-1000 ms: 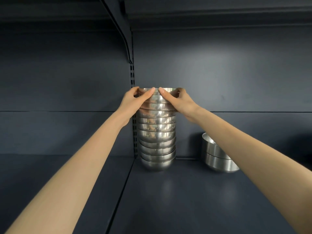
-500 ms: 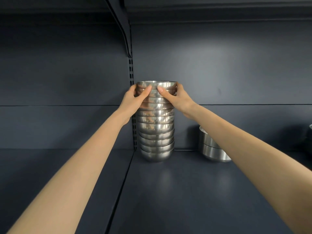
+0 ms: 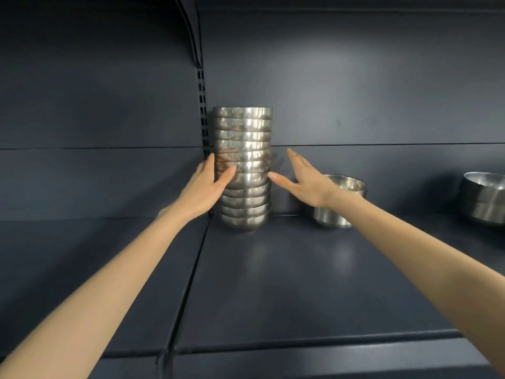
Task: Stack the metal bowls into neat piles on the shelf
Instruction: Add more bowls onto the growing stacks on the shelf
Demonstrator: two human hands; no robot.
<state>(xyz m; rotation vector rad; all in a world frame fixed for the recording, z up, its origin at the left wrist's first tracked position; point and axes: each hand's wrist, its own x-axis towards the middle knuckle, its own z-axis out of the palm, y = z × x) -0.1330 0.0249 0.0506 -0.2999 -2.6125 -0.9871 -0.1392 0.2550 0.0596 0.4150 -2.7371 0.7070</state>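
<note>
Showing three bowl stacks [image 3: 243,149] [image 3: 338,203] [image 3: 483,198], left hand [image 3: 203,187], right hand [image 3: 306,184].

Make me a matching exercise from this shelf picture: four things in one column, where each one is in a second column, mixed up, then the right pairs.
Things:
1. tall stack of metal bowls
2. left hand
3. short pile of bowls
4. far pile of bowls

Places:
A. cut off by the picture's right edge
B. touching the tall stack's left side
C. standing beside the slotted upright
D. partly behind the right hand

Pairs: 1-C, 2-B, 3-D, 4-A.
</note>
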